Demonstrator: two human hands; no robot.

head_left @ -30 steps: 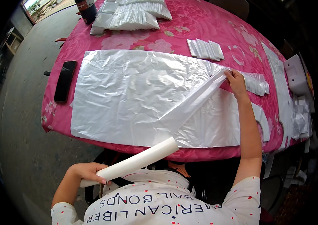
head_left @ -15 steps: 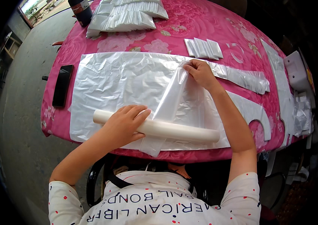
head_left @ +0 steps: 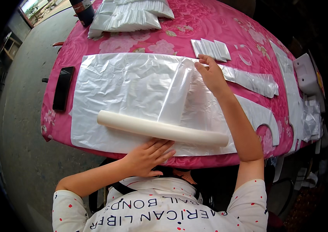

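Note:
A long white tube lies slantwise across a large flat sheet of clear plastic bags on the table. Under the tube runs a narrow folded plastic bag, its far end reaching the sheet's far edge. My left hand rests at the near edge, fingers stretched flat over the plastic just below the tube, thumb apart. By the far end of the folded bag is my right hand, fingers bent and parted from the thumb, with nothing visibly gripped. The near end of the folded bag is hidden by my left hand.
Fanned stacks of folded plastic bags stand at the far left beside a dark bottle. A smaller folded stack lies beyond my right hand. A black phone is at the left, a pale plastic container at the right.
My left hand has left the top of the tube and moved down to the near edge. My right hand has let go of the folded bag's far end and shifted slightly right.

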